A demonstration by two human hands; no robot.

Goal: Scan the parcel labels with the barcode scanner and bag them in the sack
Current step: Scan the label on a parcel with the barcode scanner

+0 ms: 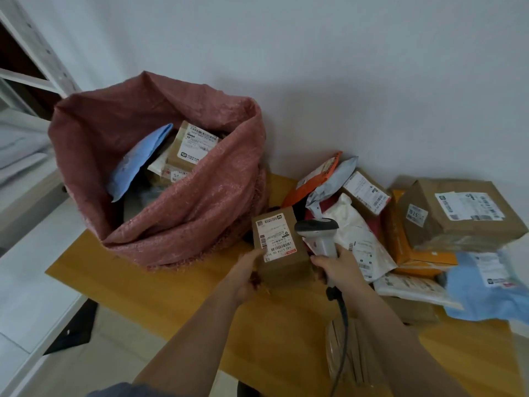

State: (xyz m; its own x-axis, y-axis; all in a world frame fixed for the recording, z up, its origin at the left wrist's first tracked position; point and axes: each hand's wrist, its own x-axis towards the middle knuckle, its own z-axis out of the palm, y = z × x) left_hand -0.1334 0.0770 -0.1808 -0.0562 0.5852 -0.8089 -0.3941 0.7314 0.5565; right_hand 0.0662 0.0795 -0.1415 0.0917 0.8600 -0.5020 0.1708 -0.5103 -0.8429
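Observation:
My left hand (248,275) grips a small brown cardboard parcel (282,257) from its left side, its white label (274,236) facing up. Beside it my right hand (339,267) holds the grey barcode scanner (317,232) by the handle, its head level with the top right of the parcel. The scanner's dark cable (340,325) runs down toward me. A pinkish-red woven sack (183,213) stands open on the left of the wooden table (171,296), with a blue mailer, a labelled brown box and other parcels inside.
A heap of parcels lies to the right: a large brown box (458,213), orange mailers (315,179), a white bag (360,236), a blue mailer (486,285). White shelving (25,67) stands at far left. The wall runs close behind the table.

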